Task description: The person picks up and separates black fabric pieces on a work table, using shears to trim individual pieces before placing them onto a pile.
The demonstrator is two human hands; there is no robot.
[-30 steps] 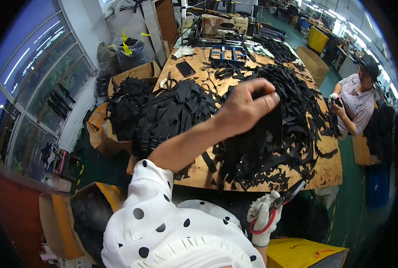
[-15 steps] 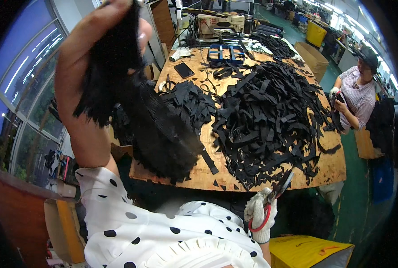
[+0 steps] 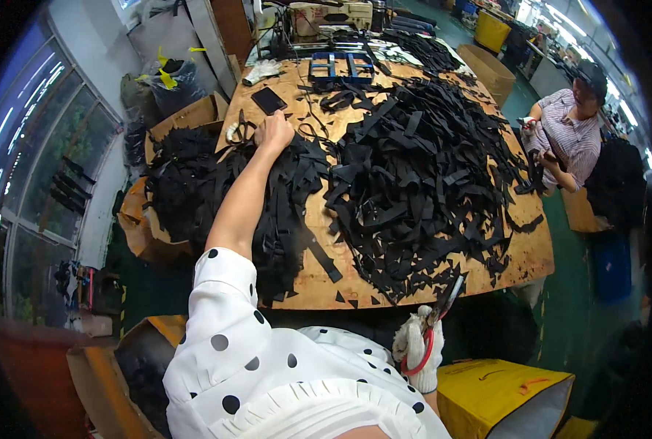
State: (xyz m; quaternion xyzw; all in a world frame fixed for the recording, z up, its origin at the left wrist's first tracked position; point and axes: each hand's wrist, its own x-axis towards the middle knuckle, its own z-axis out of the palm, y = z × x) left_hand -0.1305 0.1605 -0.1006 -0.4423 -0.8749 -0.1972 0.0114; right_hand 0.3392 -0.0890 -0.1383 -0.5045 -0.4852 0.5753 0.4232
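My bare left hand point(image 3: 274, 134) is stretched forward over the table's left side, knuckles up and fingers curled down. It touches the top of a heap of black fabric strips point(image 3: 278, 227); what its fingers grip, if anything, is hidden. Close beside it lie black-handled scissors point(image 3: 241, 132), and a dark phone point(image 3: 269, 101) is just beyond. My right hand point(image 3: 419, 350), in a white knit glove, is closed on red-handled scissors point(image 3: 432, 336) off the table's front edge, blades pointing up and away. A large pile of black strips point(image 3: 421, 175) covers the middle of the wooden table point(image 3: 520, 271).
A blue tray point(image 3: 340, 67) and a white glove point(image 3: 262, 71) are at the back near a sewing machine point(image 3: 333, 16). Boxes point(image 3: 146, 223) flank the table's left side; a yellow bag point(image 3: 479, 388) stands at lower right. A co-worker point(image 3: 571, 135) stands at the right.
My left hand has come down from high up, where it held a bundle of black strips, to the table near the phone. The right hand keeps its hold on the scissors.
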